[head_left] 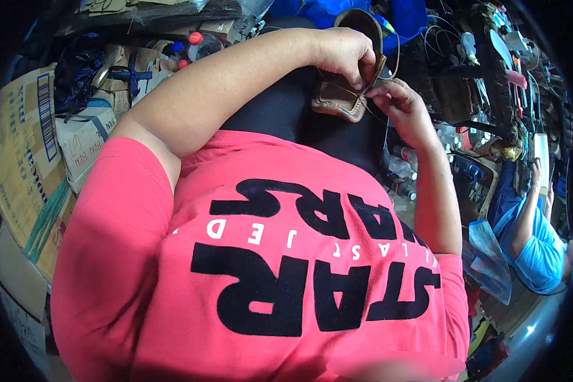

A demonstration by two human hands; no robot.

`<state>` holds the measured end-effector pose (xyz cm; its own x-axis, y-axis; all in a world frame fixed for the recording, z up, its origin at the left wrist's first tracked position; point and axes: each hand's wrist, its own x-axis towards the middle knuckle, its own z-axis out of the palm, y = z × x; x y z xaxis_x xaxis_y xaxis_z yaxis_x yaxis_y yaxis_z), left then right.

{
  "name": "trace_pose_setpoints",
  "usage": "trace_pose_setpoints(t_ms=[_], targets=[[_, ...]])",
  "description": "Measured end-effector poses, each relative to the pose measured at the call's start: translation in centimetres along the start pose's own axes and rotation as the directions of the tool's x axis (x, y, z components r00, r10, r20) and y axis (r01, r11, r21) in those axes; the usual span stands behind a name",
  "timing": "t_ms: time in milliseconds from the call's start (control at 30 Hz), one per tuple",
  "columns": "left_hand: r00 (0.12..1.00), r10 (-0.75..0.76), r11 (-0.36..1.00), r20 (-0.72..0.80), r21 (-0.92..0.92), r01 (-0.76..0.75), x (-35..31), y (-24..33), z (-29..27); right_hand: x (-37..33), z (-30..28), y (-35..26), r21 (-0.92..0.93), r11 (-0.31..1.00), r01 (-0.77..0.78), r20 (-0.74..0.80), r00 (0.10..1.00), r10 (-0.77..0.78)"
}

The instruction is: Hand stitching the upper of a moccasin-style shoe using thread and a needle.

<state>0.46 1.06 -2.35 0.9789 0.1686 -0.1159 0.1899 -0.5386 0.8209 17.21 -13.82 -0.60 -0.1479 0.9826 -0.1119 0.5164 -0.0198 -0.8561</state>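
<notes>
A brown leather shoe [335, 103] rests on my dark-clothed lap, its rounded end toward me and stitches along its edge. My left hand [347, 56] reaches over it from the left, fingers closed and pinching the leather by the seam. Just right of the seam, my right hand [403, 109] is closed, with thumb and forefinger pinched on a thin thread [398, 58]. That thread loops up beside the shoe's far part. Whether a needle sits between the right fingertips is too small to tell.
Cardboard boxes [28, 153] stand at the left, near bottles with red and blue caps [196, 39]. Blue plastic [312, 10] lies beyond the shoe. Cluttered shelves [490, 70] and clear bottles [401, 167] are at the right. Another person in a blue shirt [541, 251] sits far right.
</notes>
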Motion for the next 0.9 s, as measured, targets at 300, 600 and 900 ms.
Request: trace_pose_setpoints(t_ms=[300,600,900], targets=[[0.791,0.151,0.972,-0.593,0.233,-0.011,-6.7,0.6,1.6,-2.5,1.9,-2.1,-0.362,0.932,0.004,-0.202,0.976,-0.082],[0.79,0.215,0.854,-0.575,0.502,0.133,-10.0,3.1,4.8,-4.0,3.8,-2.0,-0.626,0.78,0.003,-0.246,0.948,-0.201],[0.791,0.182,0.927,-0.584,0.37,0.06,-7.5,2.0,4.6,-1.9,0.0,0.2,0.048,0.99,-0.133,-0.041,0.99,0.135]])
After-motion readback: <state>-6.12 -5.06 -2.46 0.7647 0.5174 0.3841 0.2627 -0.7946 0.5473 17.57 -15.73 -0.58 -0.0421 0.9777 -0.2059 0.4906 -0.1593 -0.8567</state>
